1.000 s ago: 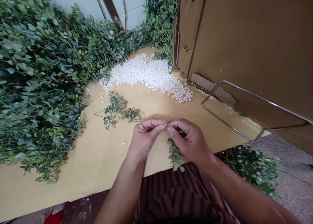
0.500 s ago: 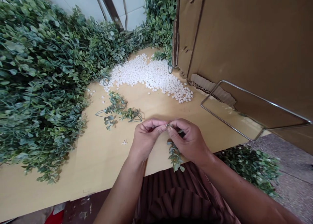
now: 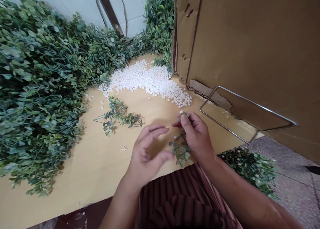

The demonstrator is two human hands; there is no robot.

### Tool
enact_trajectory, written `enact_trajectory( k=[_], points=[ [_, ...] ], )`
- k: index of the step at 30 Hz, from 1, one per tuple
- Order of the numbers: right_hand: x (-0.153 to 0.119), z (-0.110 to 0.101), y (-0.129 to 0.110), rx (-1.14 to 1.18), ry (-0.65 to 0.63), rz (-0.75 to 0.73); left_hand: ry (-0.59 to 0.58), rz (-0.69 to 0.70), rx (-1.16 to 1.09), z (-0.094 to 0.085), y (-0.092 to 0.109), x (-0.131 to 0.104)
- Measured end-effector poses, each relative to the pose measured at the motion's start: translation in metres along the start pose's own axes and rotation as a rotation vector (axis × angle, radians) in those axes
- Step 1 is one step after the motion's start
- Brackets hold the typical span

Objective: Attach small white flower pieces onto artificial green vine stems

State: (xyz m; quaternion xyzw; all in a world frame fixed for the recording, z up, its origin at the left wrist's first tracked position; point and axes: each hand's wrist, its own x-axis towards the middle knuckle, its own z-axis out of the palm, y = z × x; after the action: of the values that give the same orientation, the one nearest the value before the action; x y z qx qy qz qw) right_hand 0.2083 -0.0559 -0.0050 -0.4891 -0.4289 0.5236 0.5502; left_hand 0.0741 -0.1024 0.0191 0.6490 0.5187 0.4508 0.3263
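Observation:
My right hand (image 3: 198, 135) pinches an artificial leaf sprig (image 3: 182, 154) between thumb and fingers; its leaves hang below the hand over the table edge. A small white piece (image 3: 181, 112) shows at the thumb tip. Just left of it, my left hand (image 3: 148, 152) is open, thumb and fingers apart, with nothing in it. Another leafy sprig (image 3: 116, 110) lies on the tabletop (image 3: 100, 169) beyond the left hand. Near that hand lies a tiny white star-shaped bit (image 3: 124, 148).
A large heap of artificial greenery (image 3: 45, 89) covers the left side. White small pieces (image 3: 150, 79) are spread at the back. On the right stand a cardboard box (image 3: 245, 39) and a bent metal wire frame (image 3: 225, 129). More greenery (image 3: 252, 169) lies on the floor.
My hands were pinched together at the sprig; the left has let go and opened, moving apart. The right has lifted slightly with the sprig, and a white piece now shows at its thumb.

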Motion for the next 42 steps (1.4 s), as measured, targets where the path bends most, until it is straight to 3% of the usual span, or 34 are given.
enact_trajectory(
  k=[3,6,9,12,15,17,19,24,28,32,37,40,42],
  points=[
    [0.001,0.002,0.002,0.009,0.051,0.003,-0.149,0.064,0.199,0.001,0.003,-0.014],
    [0.0,-0.001,-0.001,0.092,0.024,0.04,-0.046,0.059,0.203,0.005,-0.005,-0.015],
    [0.0,-0.014,-0.011,0.247,-0.162,0.102,0.117,-0.082,0.033,0.005,-0.014,-0.006],
    [0.001,-0.029,-0.021,0.271,-0.404,0.07,0.164,-0.332,-0.202,0.004,-0.013,0.001],
    [0.003,-0.034,-0.024,0.067,-0.414,-0.026,0.141,-0.501,-0.404,0.008,-0.007,0.006],
    [0.003,-0.03,-0.02,-0.175,-0.32,-0.141,0.133,-0.52,-0.485,0.012,-0.004,0.009],
    [0.002,-0.024,-0.014,-0.356,-0.304,-0.264,0.129,-0.498,-0.544,0.015,-0.003,0.014],
    [-0.006,-0.015,-0.005,-0.451,-0.512,-0.298,0.123,-0.465,-0.578,0.013,-0.003,0.026],
    [-0.009,-0.02,-0.003,-0.494,-0.452,-0.311,0.084,-0.454,-0.446,0.004,-0.007,0.03],
    [-0.009,-0.028,-0.003,-0.447,-0.342,-0.304,0.032,-0.294,-0.086,0.0,-0.019,0.032],
    [-0.007,-0.036,-0.003,-0.349,-0.328,-0.135,-0.181,-0.014,0.394,0.01,-0.024,0.038],
    [-0.007,-0.039,-0.004,-0.322,-0.329,-0.039,-0.202,0.024,0.565,0.014,-0.021,0.042],
    [-0.009,-0.039,-0.006,-0.34,-0.329,-0.032,-0.178,0.018,0.561,0.014,-0.02,0.044]
  ],
)
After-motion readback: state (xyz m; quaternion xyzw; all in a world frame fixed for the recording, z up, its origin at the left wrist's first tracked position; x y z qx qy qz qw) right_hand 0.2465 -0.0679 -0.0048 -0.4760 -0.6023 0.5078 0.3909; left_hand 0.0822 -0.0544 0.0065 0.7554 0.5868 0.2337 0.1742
